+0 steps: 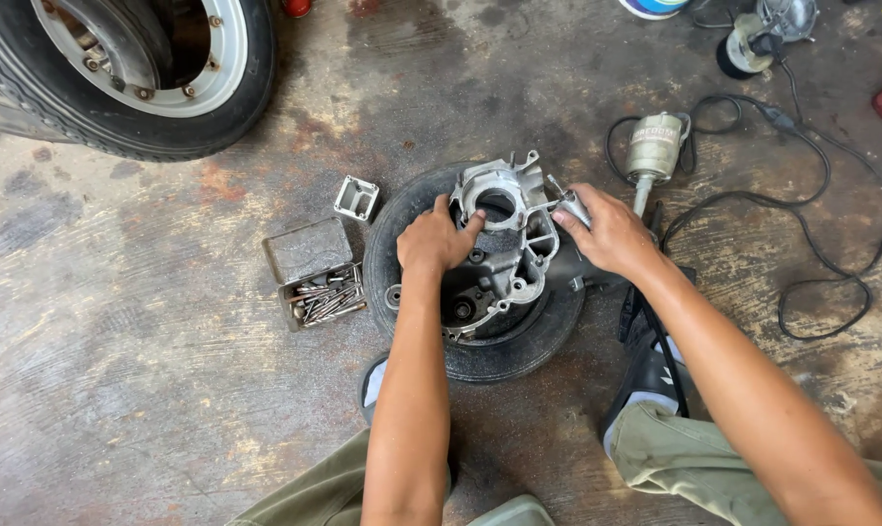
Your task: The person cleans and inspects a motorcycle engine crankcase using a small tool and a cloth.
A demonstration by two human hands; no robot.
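Partly hidden: engine casing point(504, 248) under hands | right hand point(612, 232) tool unclear

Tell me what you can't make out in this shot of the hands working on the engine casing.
All in the head view:
- Right hand covers most of the slim metal tool; its kind is unclear.
- Left hand hides part of the engine casing.
- The casing hides the small tyre centre beneath.
- Large wheel is cut off by the top and left edges.
- Bits in the metal box are too small to identify.
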